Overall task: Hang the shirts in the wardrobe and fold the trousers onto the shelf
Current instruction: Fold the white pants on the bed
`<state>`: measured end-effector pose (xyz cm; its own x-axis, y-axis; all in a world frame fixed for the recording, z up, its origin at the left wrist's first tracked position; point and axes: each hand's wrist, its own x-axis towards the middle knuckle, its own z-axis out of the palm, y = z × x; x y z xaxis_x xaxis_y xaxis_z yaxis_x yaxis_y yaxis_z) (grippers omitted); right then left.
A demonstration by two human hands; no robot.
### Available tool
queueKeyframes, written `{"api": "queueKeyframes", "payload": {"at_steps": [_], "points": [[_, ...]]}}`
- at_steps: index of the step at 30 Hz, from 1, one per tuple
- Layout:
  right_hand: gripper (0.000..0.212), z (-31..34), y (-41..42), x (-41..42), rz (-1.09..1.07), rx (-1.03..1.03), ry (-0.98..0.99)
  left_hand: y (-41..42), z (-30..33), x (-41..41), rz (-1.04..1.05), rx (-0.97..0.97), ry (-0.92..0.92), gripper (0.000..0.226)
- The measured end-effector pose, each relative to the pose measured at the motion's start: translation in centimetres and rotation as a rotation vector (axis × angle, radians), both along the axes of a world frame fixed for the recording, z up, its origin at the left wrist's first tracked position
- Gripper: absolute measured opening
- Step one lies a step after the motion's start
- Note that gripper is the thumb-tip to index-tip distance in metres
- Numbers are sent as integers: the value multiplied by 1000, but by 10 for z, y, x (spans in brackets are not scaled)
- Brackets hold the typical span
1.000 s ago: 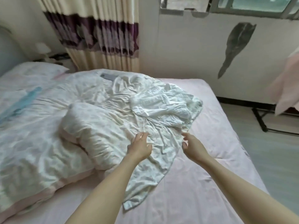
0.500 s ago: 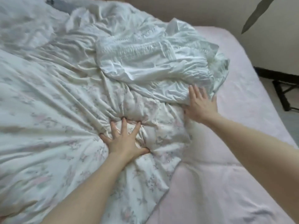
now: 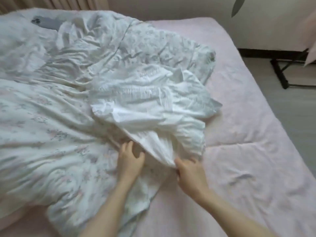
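Observation:
A crumpled white garment [image 3: 150,106] lies on top of a floral duvet [image 3: 51,117] on the bed. My right hand [image 3: 189,173] pinches the garment's near hem and lifts it off the duvet. Just left of that raised hem, my left hand [image 3: 130,159] rests on the duvet with fingers loosely curled, holding nothing. I cannot tell whether the garment is a shirt or trousers.
A pink sheet covers the mattress [image 3: 248,159] to the right. Black metal rack legs [image 3: 282,72] stand on the grey floor beyond the bed's right side, with a pink cloth [image 3: 311,40] hanging at the frame edge. Curtains [image 3: 51,2] hang at the back left.
Both hands have pulled back toward me from pressing on the bedding. My right hand has taken hold of the white garment's hem and drawn it nearer. The camera has tilted.

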<state>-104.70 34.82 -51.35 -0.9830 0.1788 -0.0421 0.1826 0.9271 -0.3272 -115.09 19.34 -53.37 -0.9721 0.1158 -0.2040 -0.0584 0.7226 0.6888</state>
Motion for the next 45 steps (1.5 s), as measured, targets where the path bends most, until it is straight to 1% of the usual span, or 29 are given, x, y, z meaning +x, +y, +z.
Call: {"api": "queueKeyframes", "payload": {"at_steps": [1,2,4,5,7,9,11,13,14,15,17,19,20,22,23,25,26,27,28,30,32,34,36,38,40,41,43,44,45], "points": [[31,3,-10,36,-35,-22,2,-5,13,31,75,95,20,42],[33,4,-16,68,-66,-42,-11,-11,22,59,151,145,41,39],[32,11,-27,135,-158,-95,-79,-25,38,116,227,115,55,31],[31,13,-31,164,-194,-117,-120,-32,44,141,211,62,78,27],[29,20,-37,211,-223,-130,-199,-39,55,180,69,-60,139,27],[32,26,-42,258,-306,-157,-265,-38,64,212,-165,-147,212,33],[40,28,-39,302,-495,-189,-309,-27,69,238,-422,-190,285,36],[47,26,-30,334,-776,-259,-359,-4,66,246,-637,-205,304,49],[48,24,-23,343,-927,-351,-349,12,63,247,-724,-218,292,56],[47,22,-18,347,-1077,-503,-293,29,60,247,-805,-240,253,63],[37,19,-12,341,-1326,-965,-58,63,49,243,-948,-326,133,80],[21,15,-5,333,-1530,-1326,162,99,36,239,-1064,-429,79,94],[21,15,-2,328,-1598,-1461,213,113,31,236,-1119,-476,82,99],[29,16,0,317,-1530,-1543,232,139,25,231,-1229,-532,93,106],[33,18,-1,310,-1453,-1496,249,146,24,227,-1249,-536,64,108],[48,25,2,305,-1307,-1319,257,160,30,224,-1258,-491,-78,108],[52,27,4,302,-1285,-1266,216,161,34,222,-1244,-470,-154,105],[52,34,11,305,-1291,-1186,189,164,41,224,-1216,-426,-181,100],[49,39,16,307,-1305,-1114,168,164,48,223,-1145,-359,-218,93],[36,58,33,313,-1334,-994,169,165,77,217,-975,-147,-298,69],[24,81,54,313,-1341,-890,253,163,111,207,-915,68,-381,43],[21,122,81,313,-1321,-809,413,163,161,202,-893,246,-412,30],[23,169,106,311,-1280,-745,543,166,207,201,-733,433,-392,31],[21,220,127,311,-1240,-692,624,175,252,202,-553,578,-285,29],[18,273,143,311,-1210,-603,689,187,303,202,-475,617,-128,12],[17,304,147,312,-1200,-542,731,192,332,203,-468,625,-42,7],[11,358,149,313,-1198,-462,836,201,380,209,-508,631,107,8],[8,380,146,312,-1193,-470,874,204,398,216,-560,628,139,8],[6,401,139,312,-1159,-512,887,204,417,225,-664,635,120,13]]}}
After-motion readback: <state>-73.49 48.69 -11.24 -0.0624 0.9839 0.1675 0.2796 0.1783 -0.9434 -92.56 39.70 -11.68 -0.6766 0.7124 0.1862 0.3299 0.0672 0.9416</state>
